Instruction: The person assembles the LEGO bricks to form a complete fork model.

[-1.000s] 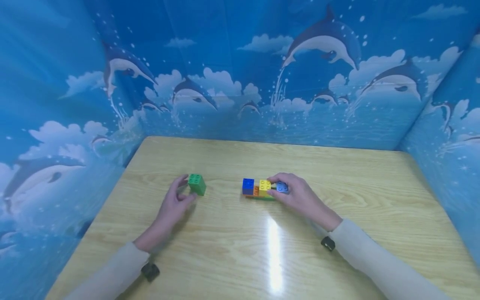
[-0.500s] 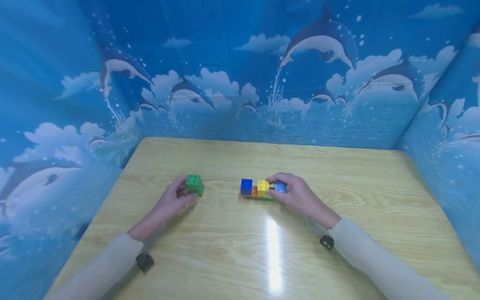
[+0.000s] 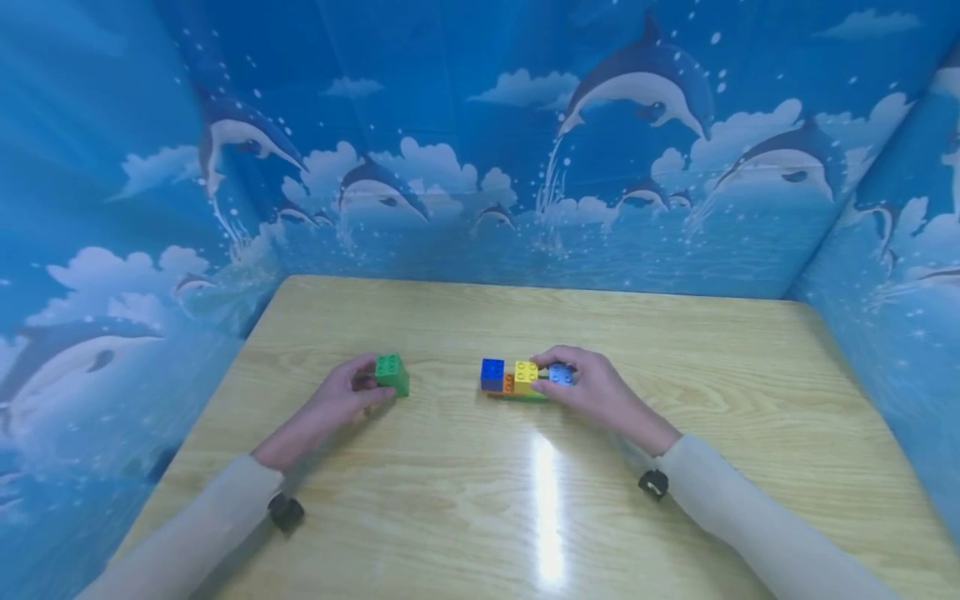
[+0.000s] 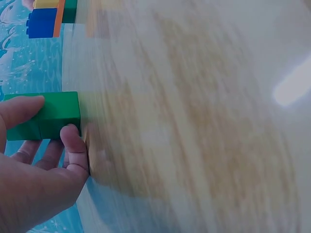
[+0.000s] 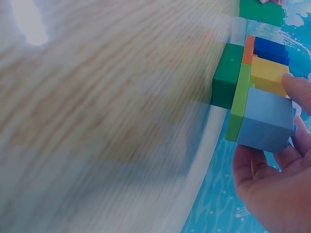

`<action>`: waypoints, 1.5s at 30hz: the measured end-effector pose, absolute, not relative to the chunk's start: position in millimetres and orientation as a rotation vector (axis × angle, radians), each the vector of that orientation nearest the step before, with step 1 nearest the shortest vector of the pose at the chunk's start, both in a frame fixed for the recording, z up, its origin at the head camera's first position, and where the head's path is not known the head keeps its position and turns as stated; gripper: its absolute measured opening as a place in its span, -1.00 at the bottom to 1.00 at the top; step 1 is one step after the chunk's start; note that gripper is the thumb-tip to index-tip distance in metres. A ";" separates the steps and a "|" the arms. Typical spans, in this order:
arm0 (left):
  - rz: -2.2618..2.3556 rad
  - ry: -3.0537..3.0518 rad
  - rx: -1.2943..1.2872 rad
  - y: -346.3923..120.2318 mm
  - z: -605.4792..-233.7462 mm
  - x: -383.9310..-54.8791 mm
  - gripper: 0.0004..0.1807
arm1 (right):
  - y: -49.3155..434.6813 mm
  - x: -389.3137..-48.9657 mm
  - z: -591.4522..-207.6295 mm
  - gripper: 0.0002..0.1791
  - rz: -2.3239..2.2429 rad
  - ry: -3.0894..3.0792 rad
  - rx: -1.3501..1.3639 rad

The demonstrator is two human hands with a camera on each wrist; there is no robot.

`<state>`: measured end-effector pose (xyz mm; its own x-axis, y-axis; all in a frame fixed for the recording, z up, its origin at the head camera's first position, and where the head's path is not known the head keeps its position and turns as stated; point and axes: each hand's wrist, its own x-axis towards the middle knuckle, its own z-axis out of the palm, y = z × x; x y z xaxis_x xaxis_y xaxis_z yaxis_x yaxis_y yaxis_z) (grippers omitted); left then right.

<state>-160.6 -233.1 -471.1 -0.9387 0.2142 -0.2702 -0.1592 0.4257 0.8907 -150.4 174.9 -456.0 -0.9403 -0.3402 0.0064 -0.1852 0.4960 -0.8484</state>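
Observation:
On the left of the head view, my left hand (image 3: 339, 398) holds a stack of two green toy building bricks (image 3: 392, 375) between thumb and fingers. The left wrist view shows the thumb on one side of the green stack (image 4: 60, 104), with fingers curled under the other. Right of it stands a built piece: a dark green brick (image 5: 227, 75) underneath, orange and lime plates (image 5: 239, 104) on it, then dark blue (image 3: 492, 375), yellow (image 3: 527, 377) and light blue (image 3: 561, 373) bricks on top. My right hand (image 3: 603, 396) pinches the yellow brick and reaches around the light blue one.
Both hands work over a light wood-grain table (image 3: 450, 492) with a bright light reflection (image 3: 547, 508). Blue dolphin-print sheets (image 3: 450, 167) stand along its back and sides. A dark wrist camera (image 3: 654, 484) sits at each light sleeve.
My left hand has closed in around the green stack, which has shifted slightly toward me and looks more upright. The right hand and the built piece stay nearly still.

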 end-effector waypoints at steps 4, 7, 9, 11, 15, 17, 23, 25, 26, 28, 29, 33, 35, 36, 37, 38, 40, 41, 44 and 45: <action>1.512 2.350 0.123 -234.0 -473.3 -159.5 -0.41 | 175.0 -151.0 -456.7 -0.61 -1.425 2.580 -0.471; 1.514 2.350 0.169 -232.0 -473.1 -157.2 -0.45 | 174.8 -151.0 -456.8 -0.60 -1.418 2.586 -0.471; 1.523 2.348 0.172 -228.7 -472.1 -155.6 -0.48 | 174.9 -150.6 -456.4 -0.60 -1.418 2.589 -0.463; 1.523 2.360 0.165 -224.3 -470.6 -153.8 -0.51 | 175.4 -150.4 -456.3 -0.60 -1.422 2.586 -0.461; 1.513 2.388 0.172 -215.9 -468.0 -148.6 -0.52 | 175.9 -150.2 -455.9 -0.60 -1.428 2.587 -0.462; 1.507 2.400 0.184 -213.1 -466.8 -145.4 -0.51 | 175.2 -150.5 -455.9 -0.60 -1.429 2.592 -0.471; 1.519 2.410 0.189 -200.6 -467.4 -135.1 -0.50 | 173.7 -150.5 -456.6 -0.59 -1.437 2.584 -0.480; 1.519 2.409 0.186 -193.9 -467.1 -132.0 -0.51 | 173.8 -150.6 -456.6 -0.59 -1.436 2.582 -0.487; 1.518 2.405 0.187 -190.2 -467.0 -131.1 -0.51 | 174.1 -150.7 -456.4 -0.59 -1.435 2.583 -0.489; 1.517 2.394 0.190 -181.3 -466.4 -129.5 -0.50 | 175.3 -150.5 -456.0 -0.60 -1.434 2.586 -0.492; 1.523 2.383 0.198 -176.7 -465.8 -128.9 -0.50 | 175.9 -150.4 -455.7 -0.60 -1.434 2.589 -0.495; 1.548 2.330 0.248 -159.4 -466.5 -126.4 -0.50 | 177.4 -150.3 -454.3 -0.60 -1.435 2.588 -0.506; 1.565 2.298 0.284 -152.0 -468.2 -125.1 -0.50 | 177.3 -150.2 -453.9 -0.60 -1.434 2.587 -0.511; 1.571 2.278 0.300 -148.5 -469.5 -124.5 -0.51 | 177.2 -150.2 -453.7 -0.60 -1.431 2.587 -0.509; 1.573 2.266 0.319 -145.0 -470.9 -123.8 -0.51 | 177.2 -149.9 -453.6 -0.60 -1.430 2.588 -0.505; 1.578 2.252 0.338 -141.3 -472.4 -123.2 -0.51 | 177.2 -149.6 -453.5 -0.61 -1.427 2.590 -0.502; 1.583 2.238 0.366 -133.8 -474.9 -121.6 -0.52 | 177.2 -148.9 -453.1 -0.61 -1.426 2.592 -0.494; 1.585 2.235 0.377 -130.1 -476.1 -120.6 -0.52 | 177.0 -148.7 -453.0 -0.61 -1.425 2.593 -0.490; 1.593 2.238 0.410 -119.5 -477.9 -116.8 -0.53 | 176.3 -148.5 -452.8 -0.61 -1.423 2.591 -0.490; 1.598 2.235 0.417 -116.2 -478.6 -115.7 -0.54 | 176.1 -148.5 -452.8 -0.61 -1.424 2.591 -0.489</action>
<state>-115.7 -116.2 -478.6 -0.8913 0.4378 -0.1181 0.0297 0.3162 0.9482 -148.5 176.1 -452.8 -0.9365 -0.3496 0.0295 -0.2124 0.4980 -0.8408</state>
